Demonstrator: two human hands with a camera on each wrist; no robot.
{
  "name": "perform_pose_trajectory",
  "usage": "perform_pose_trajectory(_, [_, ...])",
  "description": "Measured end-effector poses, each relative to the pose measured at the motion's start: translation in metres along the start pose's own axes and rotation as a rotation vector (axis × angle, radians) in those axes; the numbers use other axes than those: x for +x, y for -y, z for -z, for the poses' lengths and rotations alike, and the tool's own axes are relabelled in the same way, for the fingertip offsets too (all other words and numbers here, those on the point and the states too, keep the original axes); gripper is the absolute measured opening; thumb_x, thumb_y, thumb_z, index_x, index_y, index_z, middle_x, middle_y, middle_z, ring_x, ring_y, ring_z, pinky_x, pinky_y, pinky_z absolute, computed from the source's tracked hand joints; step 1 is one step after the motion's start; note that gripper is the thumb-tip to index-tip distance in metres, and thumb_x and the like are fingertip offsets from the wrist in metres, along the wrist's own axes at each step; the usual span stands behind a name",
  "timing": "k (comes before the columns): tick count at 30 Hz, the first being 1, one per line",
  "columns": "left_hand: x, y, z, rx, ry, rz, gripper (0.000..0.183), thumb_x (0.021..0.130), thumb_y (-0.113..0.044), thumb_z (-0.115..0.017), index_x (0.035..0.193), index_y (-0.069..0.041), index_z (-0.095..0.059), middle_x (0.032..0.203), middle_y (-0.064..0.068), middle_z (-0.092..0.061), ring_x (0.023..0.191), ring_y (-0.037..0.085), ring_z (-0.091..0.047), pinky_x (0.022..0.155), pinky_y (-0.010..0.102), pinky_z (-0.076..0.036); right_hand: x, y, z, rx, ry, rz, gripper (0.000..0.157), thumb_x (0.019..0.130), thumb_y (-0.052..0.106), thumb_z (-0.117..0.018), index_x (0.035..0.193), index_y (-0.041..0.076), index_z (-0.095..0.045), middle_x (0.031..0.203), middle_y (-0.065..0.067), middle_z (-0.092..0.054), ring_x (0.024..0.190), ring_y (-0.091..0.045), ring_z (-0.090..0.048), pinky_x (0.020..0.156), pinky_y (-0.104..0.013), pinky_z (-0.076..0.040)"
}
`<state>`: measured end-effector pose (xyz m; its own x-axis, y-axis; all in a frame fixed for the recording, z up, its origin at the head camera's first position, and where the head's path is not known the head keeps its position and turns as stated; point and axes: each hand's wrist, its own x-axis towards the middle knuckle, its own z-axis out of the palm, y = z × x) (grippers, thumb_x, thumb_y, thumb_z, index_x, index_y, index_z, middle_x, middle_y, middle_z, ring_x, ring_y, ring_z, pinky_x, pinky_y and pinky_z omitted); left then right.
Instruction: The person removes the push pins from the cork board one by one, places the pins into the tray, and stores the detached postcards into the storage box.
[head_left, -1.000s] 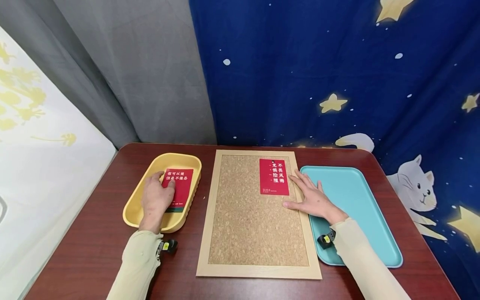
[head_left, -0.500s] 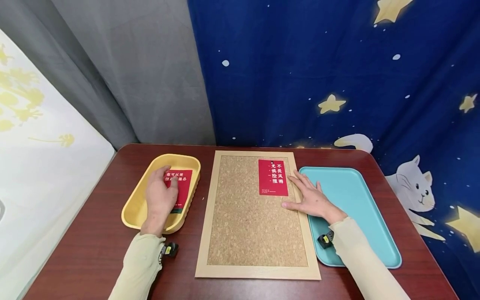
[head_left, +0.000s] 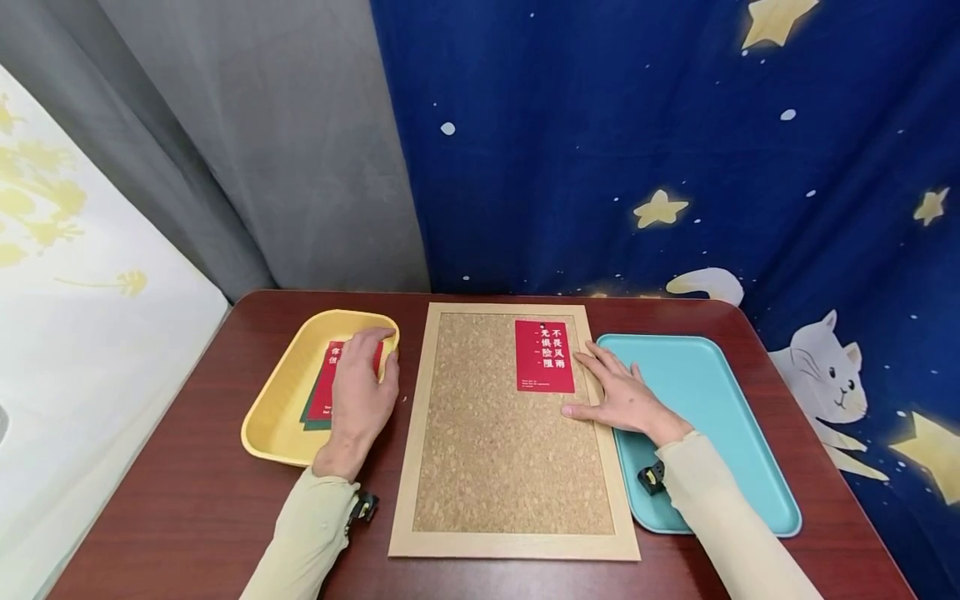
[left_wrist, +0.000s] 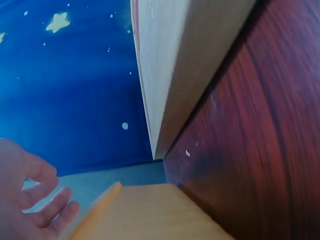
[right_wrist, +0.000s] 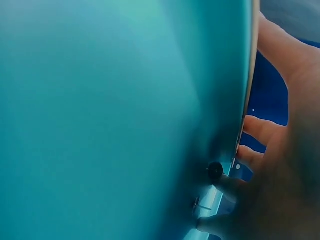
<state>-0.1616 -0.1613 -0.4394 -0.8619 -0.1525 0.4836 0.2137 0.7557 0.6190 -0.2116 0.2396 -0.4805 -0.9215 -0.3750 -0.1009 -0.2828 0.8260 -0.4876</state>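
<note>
My left hand (head_left: 364,392) hovers over the right side of a yellow tray (head_left: 267,417), fingers loosely bent. Nothing shows between its fingers in the left wrist view. Partly behind it, a red card (head_left: 324,400) with white characters lies in the tray, a green edge showing beneath. My right hand (head_left: 626,398) rests with spread fingers on the right edge of the wood-framed corkboard (head_left: 513,467). Beside those fingertips, a red card (head_left: 545,357) with white characters lies on the cork, with a small dark pin (head_left: 542,326) at its top.
A turquoise tray (head_left: 720,417) stands right of the corkboard, under my right wrist. Inside it, in the right wrist view, are a small black round piece (right_wrist: 215,170) and a thin shiny piece. The dark red table (head_left: 180,500) ends at curtains behind.
My left hand has moved right within the yellow tray, from the card's left side to near the right rim, uncovering the card's left edge. My right hand has stayed in place.
</note>
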Motion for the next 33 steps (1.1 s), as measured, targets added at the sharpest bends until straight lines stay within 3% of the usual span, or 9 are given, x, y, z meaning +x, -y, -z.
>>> perform_pose_trajectory(19, [-0.009, -0.011, -0.015, -0.020, 0.115, 0.008, 0.031, 0.101, -0.017, -0.066, 0.131, -0.011, -0.065, 0.132, 0.011, -0.066, 0.120, 0.030, -0.062, 0.105, 0.051, -0.055, 0.003, 0.004, 0.001, -0.044, -0.008, -0.020, 0.106, 0.078, 0.072, -0.077, 0.162, 0.021, -0.038, 0.171, -0.016, -0.027, 0.156, -0.041, -0.028, 0.121, -0.079, -0.015])
perform_pose_trajectory(27, [-0.007, -0.013, -0.022, -0.021, 0.170, 0.011, 0.034, 0.101, -0.020, -0.066, 0.134, -0.011, -0.064, 0.135, 0.010, -0.065, 0.120, 0.028, -0.061, 0.105, 0.049, -0.056, 0.001, 0.004, 0.005, -0.039, -0.086, -0.022, 0.103, 0.082, 0.071, -0.076, 0.161, 0.017, -0.038, 0.163, -0.017, -0.037, 0.140, -0.045, -0.048, 0.110, -0.066, -0.046])
perform_pose_trajectory(33, [-0.005, -0.019, -0.025, -0.024, 0.203, 0.002, 0.034, 0.100, -0.019, -0.067, 0.134, -0.012, -0.064, 0.133, 0.009, -0.065, 0.116, 0.027, -0.062, 0.104, 0.048, -0.057, 0.004, 0.002, 0.009, -0.019, -0.111, -0.045, 0.100, 0.086, 0.069, -0.072, 0.160, 0.011, -0.038, 0.162, -0.019, -0.036, 0.141, -0.043, -0.048, 0.110, -0.064, -0.048])
